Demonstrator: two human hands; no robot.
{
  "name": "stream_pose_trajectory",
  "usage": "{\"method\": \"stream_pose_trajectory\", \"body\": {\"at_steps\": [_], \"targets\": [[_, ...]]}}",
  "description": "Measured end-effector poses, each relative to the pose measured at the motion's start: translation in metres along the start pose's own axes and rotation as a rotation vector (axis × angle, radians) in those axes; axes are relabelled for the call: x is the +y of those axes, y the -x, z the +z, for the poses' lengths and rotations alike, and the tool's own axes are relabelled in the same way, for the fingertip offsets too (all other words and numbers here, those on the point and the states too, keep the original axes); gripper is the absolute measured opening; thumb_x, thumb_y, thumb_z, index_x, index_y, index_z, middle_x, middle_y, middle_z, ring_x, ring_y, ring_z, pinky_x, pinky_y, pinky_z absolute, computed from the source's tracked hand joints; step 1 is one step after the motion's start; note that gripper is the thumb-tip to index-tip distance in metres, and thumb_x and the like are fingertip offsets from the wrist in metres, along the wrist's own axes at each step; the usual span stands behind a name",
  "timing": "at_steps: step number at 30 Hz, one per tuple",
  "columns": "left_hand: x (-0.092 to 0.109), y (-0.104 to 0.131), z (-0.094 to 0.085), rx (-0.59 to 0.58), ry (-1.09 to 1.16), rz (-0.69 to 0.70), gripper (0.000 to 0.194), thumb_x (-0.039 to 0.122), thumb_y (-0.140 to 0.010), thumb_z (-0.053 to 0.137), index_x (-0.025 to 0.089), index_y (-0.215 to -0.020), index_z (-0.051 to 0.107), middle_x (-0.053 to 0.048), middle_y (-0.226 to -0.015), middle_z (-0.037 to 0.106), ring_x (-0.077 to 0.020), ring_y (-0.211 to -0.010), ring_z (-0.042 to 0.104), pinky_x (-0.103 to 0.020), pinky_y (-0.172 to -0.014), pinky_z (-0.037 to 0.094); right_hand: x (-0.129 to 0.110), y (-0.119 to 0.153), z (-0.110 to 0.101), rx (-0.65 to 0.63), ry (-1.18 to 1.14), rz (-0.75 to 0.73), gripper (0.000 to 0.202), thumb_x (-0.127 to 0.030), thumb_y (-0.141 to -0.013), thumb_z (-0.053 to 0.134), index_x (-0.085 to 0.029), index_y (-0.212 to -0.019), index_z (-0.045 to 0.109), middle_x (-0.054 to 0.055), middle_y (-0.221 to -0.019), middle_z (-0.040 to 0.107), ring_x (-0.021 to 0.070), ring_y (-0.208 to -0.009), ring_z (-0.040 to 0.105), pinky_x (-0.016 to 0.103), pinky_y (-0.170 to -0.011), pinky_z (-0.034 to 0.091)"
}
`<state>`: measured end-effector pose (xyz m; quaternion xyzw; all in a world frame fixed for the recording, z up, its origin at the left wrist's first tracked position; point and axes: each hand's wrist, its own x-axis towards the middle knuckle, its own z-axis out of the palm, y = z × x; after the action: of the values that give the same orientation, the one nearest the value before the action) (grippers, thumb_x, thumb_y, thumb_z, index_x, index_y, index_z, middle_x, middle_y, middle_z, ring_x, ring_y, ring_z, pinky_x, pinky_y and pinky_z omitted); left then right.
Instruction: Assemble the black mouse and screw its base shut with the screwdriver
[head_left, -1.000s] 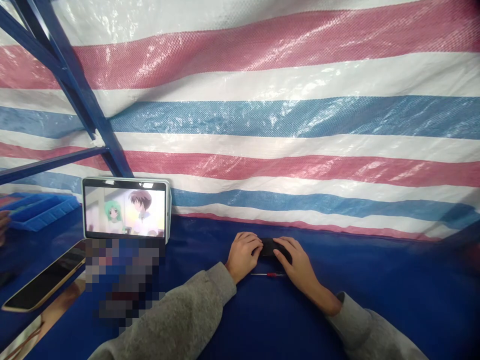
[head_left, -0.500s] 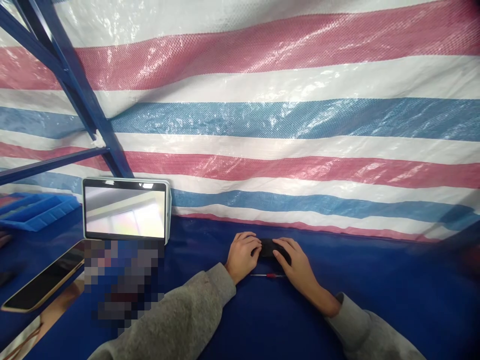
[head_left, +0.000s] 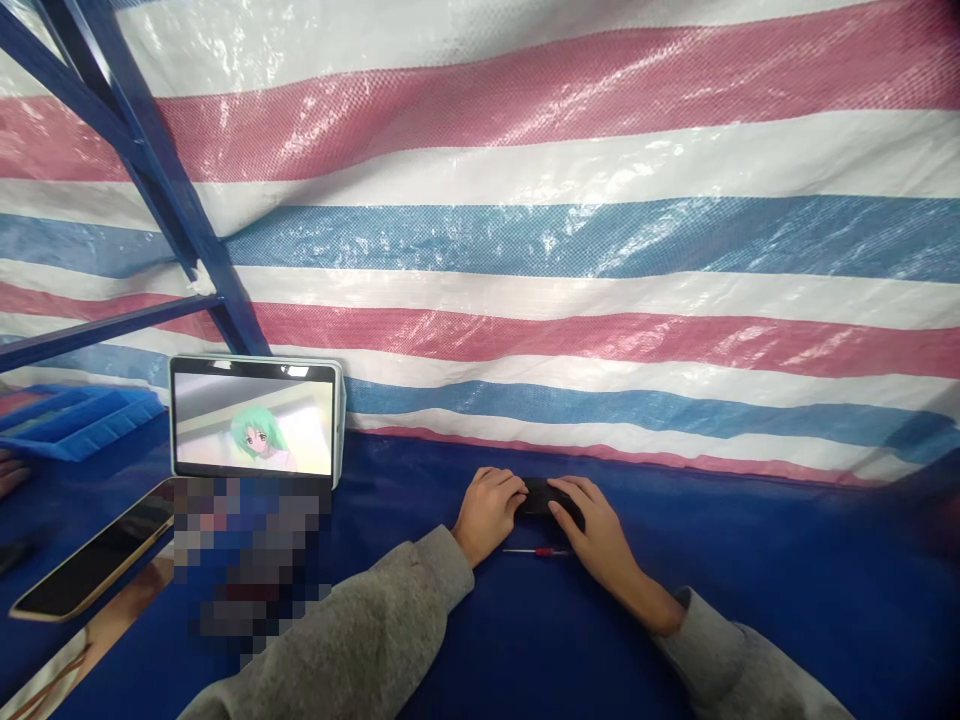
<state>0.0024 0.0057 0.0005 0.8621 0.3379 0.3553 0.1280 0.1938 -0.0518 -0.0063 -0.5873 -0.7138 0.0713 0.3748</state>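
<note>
A small black object (head_left: 537, 497) lies on the blue table surface between my two hands. My left hand (head_left: 491, 510) is curled closed on its left end, fingertips and thumb against it. My right hand (head_left: 592, 525) grips its right end, with the thumb on the near side and the fingers over the top. Parts of the object are hidden under my fingers. Just nearer to me, a thin screwdriver with a red part (head_left: 544, 552) rests on the table, touched by neither hand.
A tablet (head_left: 255, 420) stands at the left, showing a cartoon figure. A phone (head_left: 94, 555) lies in front of it, beside a pixelated patch. Farther left are a blue tray (head_left: 90, 425) and part of another person's hand (head_left: 10, 473). A striped sheet (head_left: 570, 240) hangs behind.
The tablet's picture now shows a green-haired figure. The other person's hand at the left edge has shifted. My hands have barely moved.
</note>
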Motion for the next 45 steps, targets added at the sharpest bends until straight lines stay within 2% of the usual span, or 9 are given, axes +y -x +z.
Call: {"method": "stream_pose_trajectory", "body": {"at_steps": [3, 8, 19, 24, 29, 33, 36, 40, 45], "targets": [[0.005, 0.000, -0.005, -0.050, 0.022, 0.016, 0.014, 0.017, -0.090, 0.059, 0.021, -0.103, 0.063, -0.003, -0.102, 0.067, -0.0193, -0.098, 0.061, -0.036, -0.094, 0.043, -0.001, 0.000, 0.000, -0.005, 0.003, 0.003, 0.033, -0.038, -0.095, 0.046, -0.022, -0.119, 0.061, 0.010, -0.116, 0.061, 0.0243, -0.110, 0.057, 0.043, -0.096, 0.047], [0.009, 0.000, -0.009, -0.140, 0.019, 0.075, 0.045, 0.027, -0.082, 0.071, 0.026, -0.124, 0.054, -0.005, -0.122, 0.059, -0.0235, -0.114, 0.054, -0.040, -0.101, 0.040, 0.000, 0.000, 0.000, 0.005, 0.004, -0.002, 0.033, -0.037, -0.094, 0.046, -0.023, -0.119, 0.061, 0.010, -0.117, 0.061, 0.0246, -0.110, 0.057, 0.043, -0.095, 0.048], [0.006, 0.000, -0.006, -0.078, 0.062, 0.027, 0.028, 0.031, -0.094, 0.057, 0.022, -0.121, 0.057, -0.006, -0.117, 0.065, -0.0227, -0.107, 0.060, -0.039, -0.095, 0.044, 0.003, 0.001, -0.002, 0.014, -0.058, -0.028, 0.059, -0.010, -0.071, 0.046, -0.021, -0.128, 0.054, 0.010, -0.126, 0.057, 0.0248, -0.116, 0.056, 0.045, -0.101, 0.045], [0.009, -0.001, -0.012, -0.063, 0.071, -0.037, 0.032, 0.034, -0.100, 0.046, 0.025, -0.131, 0.050, -0.003, -0.122, 0.063, -0.0182, -0.107, 0.061, -0.033, -0.093, 0.048, 0.002, -0.002, -0.004, 0.049, -0.068, 0.044, 0.038, -0.030, -0.085, 0.050, -0.020, -0.122, 0.056, 0.010, -0.119, 0.065, 0.0259, -0.108, 0.062, 0.046, -0.095, 0.049], [0.009, 0.000, -0.012, -0.131, 0.013, 0.109, 0.049, 0.043, -0.089, 0.063, 0.028, -0.134, 0.050, -0.007, -0.136, 0.052, -0.0246, -0.126, 0.049, -0.041, -0.105, 0.039, 0.001, -0.005, -0.006, -0.015, -0.008, 0.078, 0.036, -0.043, -0.092, 0.045, -0.021, -0.118, 0.058, 0.008, -0.112, 0.069, 0.0244, -0.099, 0.065, 0.042, -0.088, 0.050], [0.005, 0.000, -0.008, -0.190, 0.013, 0.154, 0.050, 0.037, -0.089, 0.065, 0.030, -0.136, 0.049, -0.008, -0.133, 0.055, -0.0248, -0.125, 0.050, -0.042, -0.104, 0.040, -0.008, -0.014, -0.023, 0.139, 0.160, -0.028, 0.028, -0.040, -0.093, 0.044, -0.021, -0.099, 0.064, 0.009, -0.097, 0.069, 0.0236, -0.093, 0.063, 0.039, -0.084, 0.048], [0.002, 0.000, -0.005, -0.186, 0.025, 0.147, 0.051, 0.037, -0.089, 0.065, 0.031, -0.137, 0.049, -0.007, -0.134, 0.055, -0.0244, -0.125, 0.050, -0.042, -0.105, 0.040, -0.019, -0.017, -0.042, -0.102, 0.231, -0.088, 0.029, -0.035, -0.093, 0.044, -0.023, -0.071, 0.059, 0.002, -0.067, 0.063, 0.0164, -0.061, 0.058, 0.030, -0.060, 0.042], [0.002, 0.001, -0.004, -0.177, 0.024, 0.147, 0.047, 0.037, -0.091, 0.062, 0.031, -0.136, 0.050, -0.007, -0.135, 0.054, -0.0234, -0.127, 0.049, -0.041, -0.107, 0.039, -0.027, -0.009, -0.050, -0.496, 0.378, -0.142, 0.006, -0.026, -0.074, 0.068, -0.026, -0.077, 0.062, 0.000, -0.074, 0.067, 0.0183, -0.062, 0.062, 0.028, -0.054, 0.037], [0.003, 0.001, -0.004, -0.178, 0.032, 0.106, 0.041, 0.035, -0.096, 0.055, 0.029, -0.136, 0.051, -0.007, -0.136, 0.054, -0.0225, -0.127, 0.049, -0.041, -0.107, 0.039, -0.025, -0.003, -0.047, -0.585, 0.457, -0.176, 0.019, -0.010, -0.066, 0.067, -0.025, -0.078, 0.064, 0.005, -0.091, 0.068, 0.0226, -0.075, 0.066, 0.030, -0.059, 0.044]]}}
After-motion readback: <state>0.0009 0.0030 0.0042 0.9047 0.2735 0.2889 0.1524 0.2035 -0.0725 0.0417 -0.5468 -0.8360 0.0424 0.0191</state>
